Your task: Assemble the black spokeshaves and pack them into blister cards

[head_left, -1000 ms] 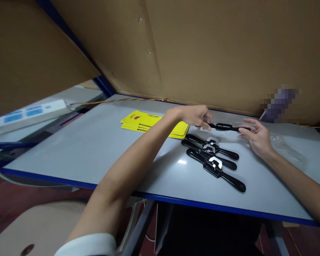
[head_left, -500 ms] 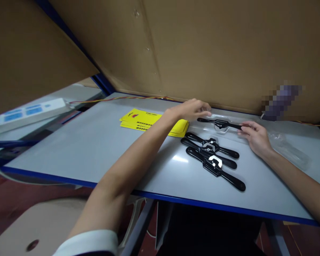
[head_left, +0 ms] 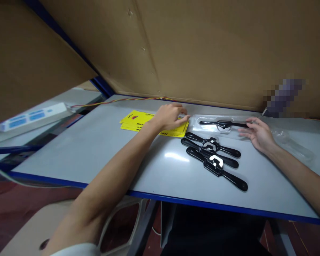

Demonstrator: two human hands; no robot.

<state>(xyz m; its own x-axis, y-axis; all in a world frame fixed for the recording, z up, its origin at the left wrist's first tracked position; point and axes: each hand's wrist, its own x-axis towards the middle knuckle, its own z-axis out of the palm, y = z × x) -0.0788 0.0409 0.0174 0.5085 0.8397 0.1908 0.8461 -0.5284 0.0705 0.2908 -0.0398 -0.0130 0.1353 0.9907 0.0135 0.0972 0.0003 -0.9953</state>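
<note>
My left hand [head_left: 170, 115] hovers over or rests on the stack of yellow printed cards [head_left: 138, 119], fingers loosely bent and thumb apart; nothing shows in its grasp. A black spokeshave [head_left: 224, 124] lies in a clear plastic blister [head_left: 196, 125] toward the back of the table. At that spokeshave's right end is my right hand [head_left: 258, 133], fingers spread and touching or nearly touching the handle. In front lie three more black spokeshaves, a far one [head_left: 230, 151], a middle one [head_left: 190, 143] and a near one [head_left: 233, 179], side by side at a slant.
More clear plastic packaging [head_left: 296, 147] lies right of my right hand. A brown board wall [head_left: 202, 53] closes off the table's back, with a red-yellow wire [head_left: 117, 100] along it. A white power strip [head_left: 37, 115] is at left. A pale chair [head_left: 29, 227] stands below.
My left hand has moved left from the blister's left end to above the yellow cards. My right hand has slid slightly right, its fingers loosened at the spokeshave's handle.
</note>
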